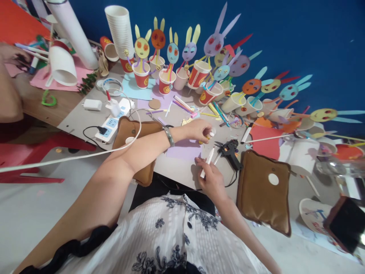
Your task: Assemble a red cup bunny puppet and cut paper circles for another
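My right hand (212, 177) is closed around a white marker (207, 163), its tip pointing up and away from me. My left hand (199, 130) reaches across the table with fingers curled down by a small pale, partly see-through thing (211, 135); what the fingers grip is mostly hidden. Bits of yellow show under those fingertips. Below that hand lies a sheet of lilac paper (182, 149). To the right of both hands rests a black glue gun (231, 154), its cord running toward the table edge.
Paper cups with rabbit-faced figures (142, 74) line the blue wall. A white power strip (114, 123) and a brown cushion-like pouch (146, 173) lie left; another brown pouch (264, 194) lies right. A white cable (71, 163) crosses over my left forearm. Another person's hand (15, 55) is at far left.
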`<action>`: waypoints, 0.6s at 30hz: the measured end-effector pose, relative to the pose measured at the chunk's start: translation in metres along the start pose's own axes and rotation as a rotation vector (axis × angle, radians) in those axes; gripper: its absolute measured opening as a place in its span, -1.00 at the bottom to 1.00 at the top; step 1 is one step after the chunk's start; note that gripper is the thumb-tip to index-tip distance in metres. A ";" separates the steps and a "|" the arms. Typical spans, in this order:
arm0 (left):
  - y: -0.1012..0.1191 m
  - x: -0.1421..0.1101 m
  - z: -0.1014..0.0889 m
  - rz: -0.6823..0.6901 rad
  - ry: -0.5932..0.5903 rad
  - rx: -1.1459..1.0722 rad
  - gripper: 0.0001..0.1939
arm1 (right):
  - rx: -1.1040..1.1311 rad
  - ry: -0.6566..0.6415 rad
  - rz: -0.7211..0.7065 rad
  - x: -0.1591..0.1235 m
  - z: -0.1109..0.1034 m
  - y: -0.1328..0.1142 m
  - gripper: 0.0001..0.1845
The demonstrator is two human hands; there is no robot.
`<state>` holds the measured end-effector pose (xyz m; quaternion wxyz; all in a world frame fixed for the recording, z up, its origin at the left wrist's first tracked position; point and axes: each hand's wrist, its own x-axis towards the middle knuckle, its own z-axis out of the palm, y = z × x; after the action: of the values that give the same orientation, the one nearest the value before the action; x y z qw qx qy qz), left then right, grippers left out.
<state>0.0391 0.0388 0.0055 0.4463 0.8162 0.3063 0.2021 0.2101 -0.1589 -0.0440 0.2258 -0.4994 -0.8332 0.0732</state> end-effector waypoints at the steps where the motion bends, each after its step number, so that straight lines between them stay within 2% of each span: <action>1: 0.001 0.000 0.000 -0.001 0.000 0.006 -0.80 | -0.004 0.000 -0.006 0.000 0.000 0.000 -0.41; 10: 0.001 -0.001 -0.002 0.001 -0.034 0.029 -0.84 | -0.003 0.013 -0.015 0.000 0.002 0.002 -0.43; 18: -0.002 0.000 -0.003 -0.049 -0.075 -0.076 -0.83 | -0.013 0.017 -0.013 0.001 0.000 0.001 -0.49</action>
<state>0.0369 0.0414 0.0054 0.4927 0.7981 0.3013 0.1719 0.2103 -0.1578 -0.0439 0.2299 -0.4960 -0.8350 0.0622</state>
